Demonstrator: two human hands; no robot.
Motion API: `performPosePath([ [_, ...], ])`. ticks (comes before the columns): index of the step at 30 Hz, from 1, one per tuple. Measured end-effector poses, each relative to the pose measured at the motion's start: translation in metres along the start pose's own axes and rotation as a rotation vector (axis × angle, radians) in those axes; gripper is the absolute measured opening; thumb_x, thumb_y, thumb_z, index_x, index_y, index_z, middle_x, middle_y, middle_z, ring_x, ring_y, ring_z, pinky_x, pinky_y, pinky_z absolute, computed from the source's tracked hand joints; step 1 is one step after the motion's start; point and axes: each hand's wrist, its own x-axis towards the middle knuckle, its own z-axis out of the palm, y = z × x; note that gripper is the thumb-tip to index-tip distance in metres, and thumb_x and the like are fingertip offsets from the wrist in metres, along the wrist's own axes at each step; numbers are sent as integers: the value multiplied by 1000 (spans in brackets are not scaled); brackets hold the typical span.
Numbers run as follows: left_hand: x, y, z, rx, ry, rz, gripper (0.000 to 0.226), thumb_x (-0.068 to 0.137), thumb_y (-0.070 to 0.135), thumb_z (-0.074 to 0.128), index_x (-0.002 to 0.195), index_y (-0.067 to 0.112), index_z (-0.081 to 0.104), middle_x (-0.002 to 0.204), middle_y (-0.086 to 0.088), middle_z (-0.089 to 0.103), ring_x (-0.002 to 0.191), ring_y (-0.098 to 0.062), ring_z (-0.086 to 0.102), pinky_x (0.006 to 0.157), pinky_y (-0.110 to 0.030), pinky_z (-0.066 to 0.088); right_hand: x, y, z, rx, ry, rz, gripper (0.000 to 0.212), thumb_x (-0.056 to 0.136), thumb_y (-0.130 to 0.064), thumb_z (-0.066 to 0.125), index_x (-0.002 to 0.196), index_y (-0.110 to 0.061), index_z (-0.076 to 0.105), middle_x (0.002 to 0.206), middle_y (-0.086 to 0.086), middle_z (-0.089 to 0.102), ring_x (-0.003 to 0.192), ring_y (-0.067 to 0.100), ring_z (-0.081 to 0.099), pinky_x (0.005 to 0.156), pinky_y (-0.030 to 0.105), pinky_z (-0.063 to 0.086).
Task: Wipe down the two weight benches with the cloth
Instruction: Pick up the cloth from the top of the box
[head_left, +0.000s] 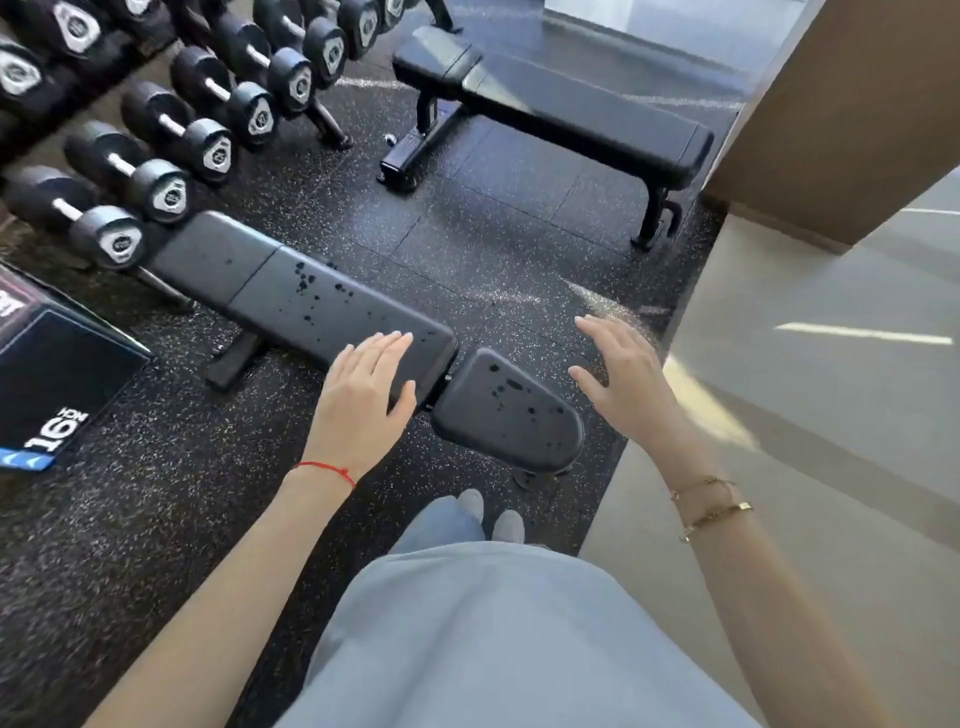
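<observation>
Although the task calls for a cloth, none shows anywhere in the head view, so wiping has yet to begin. Largest is the black rubber gym floor flecked with white (488, 244), and on it stand both benches. The near black padded weight bench (311, 301) runs from the dumbbell rack toward the person, its long pad and its separate rounded seat pad (511, 410) both spotted with dark droplets. The far black padded weight bench (561, 111) stands well apart, beyond it, and looks dry. A row of black hex dumbbells with chrome handles (171, 124) fills the upper left.

The left hand (363, 389) is spread flat with straight fingers at the end of the long pad, whether touching or just above I cannot tell; it holds nothing. The right hand (618, 374) hovers spread and empty beside the seat pad.

The vinyl-looking padding is probably firm, smooth and slick where wet, so it should take flat, pressing strokes. A cloth would be soft and light, best bunched under the palm.
</observation>
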Motion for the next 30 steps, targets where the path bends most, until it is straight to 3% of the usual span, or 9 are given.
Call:
performPosePath([
  [14, -124, -61, -29, -3, 88, -431, 48, 94, 26, 50, 141, 14, 47, 142, -6, 51, 134, -22, 43, 115, -46, 30, 33, -123, 75, 35, -258, -346, 56, 90, -22, 62, 141, -15, 42, 146, 4, 45, 141, 26, 32, 116, 47, 24],
  [30, -288, -257, -127, 85, 226, -816, 46, 95, 24, 54, 139, 13, 49, 141, -5, 52, 135, -20, 43, 116, -45, 30, 69, -399, 222, 42, -402, -694, 56, 91, -27, 61, 142, -16, 41, 146, 3, 45, 140, 25, 33, 117, 43, 26],
])
